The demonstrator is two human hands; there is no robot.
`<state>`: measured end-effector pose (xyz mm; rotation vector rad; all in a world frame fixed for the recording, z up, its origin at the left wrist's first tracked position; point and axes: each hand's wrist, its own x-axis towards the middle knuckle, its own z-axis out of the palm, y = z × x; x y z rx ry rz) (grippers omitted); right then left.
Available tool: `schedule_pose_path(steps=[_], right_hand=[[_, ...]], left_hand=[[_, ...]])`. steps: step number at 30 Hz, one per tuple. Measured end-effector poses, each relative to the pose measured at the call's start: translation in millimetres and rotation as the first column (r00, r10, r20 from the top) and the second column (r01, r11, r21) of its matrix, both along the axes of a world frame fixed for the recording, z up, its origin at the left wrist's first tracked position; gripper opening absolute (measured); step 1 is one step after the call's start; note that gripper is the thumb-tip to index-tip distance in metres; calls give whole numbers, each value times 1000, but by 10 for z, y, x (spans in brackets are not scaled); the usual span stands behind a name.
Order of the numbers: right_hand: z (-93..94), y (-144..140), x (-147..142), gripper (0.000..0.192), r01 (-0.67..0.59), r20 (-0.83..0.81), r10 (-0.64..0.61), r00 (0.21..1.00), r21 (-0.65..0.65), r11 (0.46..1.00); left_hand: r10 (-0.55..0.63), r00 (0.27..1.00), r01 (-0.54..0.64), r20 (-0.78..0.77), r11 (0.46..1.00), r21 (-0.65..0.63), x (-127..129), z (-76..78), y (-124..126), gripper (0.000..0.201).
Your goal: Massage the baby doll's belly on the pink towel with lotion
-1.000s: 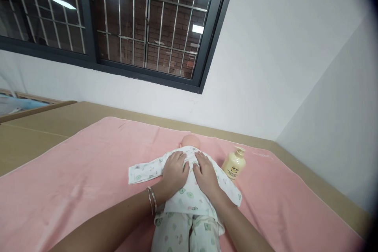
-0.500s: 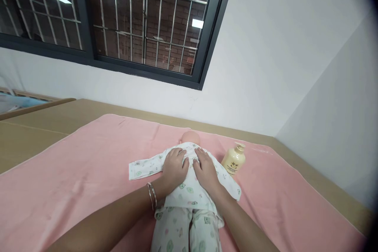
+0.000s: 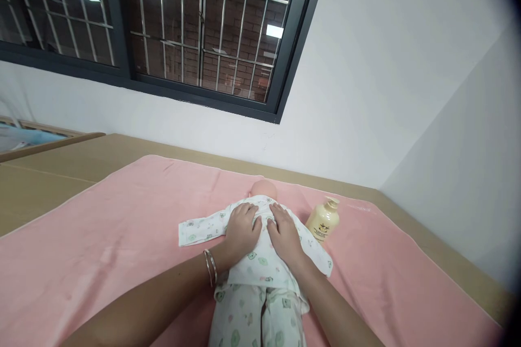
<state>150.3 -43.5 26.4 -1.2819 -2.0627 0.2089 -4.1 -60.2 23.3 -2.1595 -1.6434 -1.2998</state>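
Observation:
A baby doll (image 3: 264, 188) lies on the pink cloth, its head toward the wall. It wears a white long-sleeved top (image 3: 260, 268) and white trousers (image 3: 240, 317), both printed with green leaf-like shapes. My left hand (image 3: 243, 232) rests flat on the left side of the top's chest area, fingers stretched out. Opposite it, my right hand (image 3: 287, 236) lies flat on the right side, fingers also extended. Neither hand grips anything. Two thin bracelets (image 3: 210, 267) circle my left wrist. The doll's face does not show.
A pale yellow pump bottle (image 3: 323, 221) stands on the pink cloth (image 3: 142, 217), right of the doll near its sleeve. Beneath is a wooden surface (image 3: 118, 146) against a white wall (image 3: 345, 92). A dark-framed barred window (image 3: 203, 27) is above. A wooden-edged bin (image 3: 52, 146) shows at far left.
Both hands stay in the same place on the doll's top. Only the camera view has shifted very slightly.

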Motion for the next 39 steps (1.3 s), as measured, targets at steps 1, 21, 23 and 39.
schedule_pose_path(steps=[1,21,23,39], right_hand=[[-1,0,-1,49,0,1,0,1000,0,1000],[27,-8,-1,49,0,2,0,1000,-2,1000],[20,-4,0,49,-1,2,1,1000,0,1000],[51,121,151,55,-103,82,107,991,-43,994]], left_hand=[[-4,1000,4,2,1000,-6,0,7,-3,25],[-16,999,16,31,1000,10,2,-2,3,25],[-14,999,13,29,1000,5,4,-3,1,25],[-64,988,71,-137,996,46,-30,-26,15,34]])
